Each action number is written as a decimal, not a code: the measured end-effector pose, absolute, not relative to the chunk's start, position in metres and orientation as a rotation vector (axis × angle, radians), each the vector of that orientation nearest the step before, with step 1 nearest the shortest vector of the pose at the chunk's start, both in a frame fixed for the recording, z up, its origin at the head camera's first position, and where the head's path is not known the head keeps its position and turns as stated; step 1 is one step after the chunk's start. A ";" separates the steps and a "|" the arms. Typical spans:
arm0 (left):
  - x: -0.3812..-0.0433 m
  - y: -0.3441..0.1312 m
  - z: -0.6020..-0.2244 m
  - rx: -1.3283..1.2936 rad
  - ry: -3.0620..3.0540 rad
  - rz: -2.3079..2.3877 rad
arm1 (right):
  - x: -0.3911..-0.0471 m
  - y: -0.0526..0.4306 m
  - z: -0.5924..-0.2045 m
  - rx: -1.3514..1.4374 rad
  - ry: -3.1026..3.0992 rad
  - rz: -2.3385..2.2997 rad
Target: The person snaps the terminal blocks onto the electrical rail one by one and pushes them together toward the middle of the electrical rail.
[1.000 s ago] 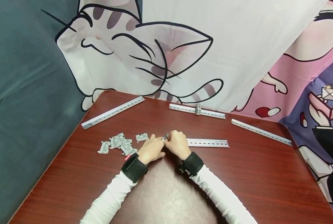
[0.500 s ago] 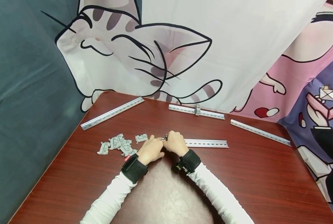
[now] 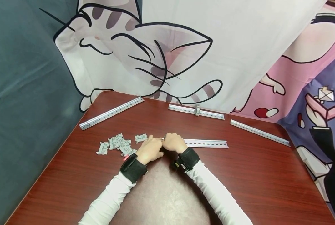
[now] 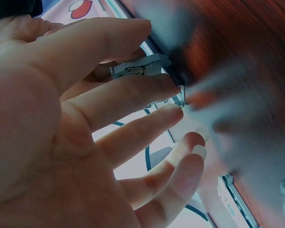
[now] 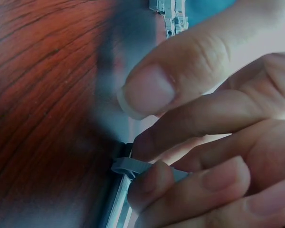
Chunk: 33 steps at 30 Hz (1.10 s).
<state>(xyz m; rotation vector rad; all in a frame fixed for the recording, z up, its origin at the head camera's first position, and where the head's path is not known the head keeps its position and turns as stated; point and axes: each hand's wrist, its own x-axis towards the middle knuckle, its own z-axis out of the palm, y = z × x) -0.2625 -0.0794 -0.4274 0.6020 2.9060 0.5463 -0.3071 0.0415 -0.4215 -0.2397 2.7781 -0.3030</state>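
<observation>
In the head view my left hand [image 3: 149, 149] rests at the left end of a slotted metal DIN rail [image 3: 206, 143]. Its fingers reach forward fairly straight, with fingertips [image 4: 171, 111] at the rail end [image 4: 182, 95] and the thumb held apart. My right hand [image 3: 174, 142] bends over the same rail just beside it. Curled right fingers [image 5: 152, 185] hold a thin grey terminal block [image 5: 130, 165] at the rail in the right wrist view. That block [image 4: 142, 65] also shows behind my left index finger; from the head it is mostly hidden.
Several loose grey terminal blocks [image 3: 116, 142] lie left of my left hand, with a single block [image 3: 140, 138] nearer it. Further rails lie at the back left [image 3: 111, 113] and right [image 3: 260, 132]. The back-middle rail [image 3: 181, 108] carries mounted blocks [image 3: 197, 110].
My right hand has shifted slightly left, closer to my left hand. The block seen between the hands earlier is now mostly covered. My left hand stays at the rail end.
</observation>
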 end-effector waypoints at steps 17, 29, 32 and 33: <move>-0.263 -0.076 -0.425 0.610 2.906 0.511 | -0.309 0.044 -0.410 -0.295 2.695 -0.270; -0.264 -0.077 -0.428 0.586 2.928 0.532 | -0.322 0.039 -0.412 -0.302 2.580 -0.287; -0.265 -0.076 -0.430 0.574 2.912 0.521 | -0.323 0.040 -0.414 -0.306 2.568 -0.280; -0.265 -0.075 -0.430 0.579 2.904 0.526 | -0.323 0.041 -0.414 -0.309 2.568 -0.276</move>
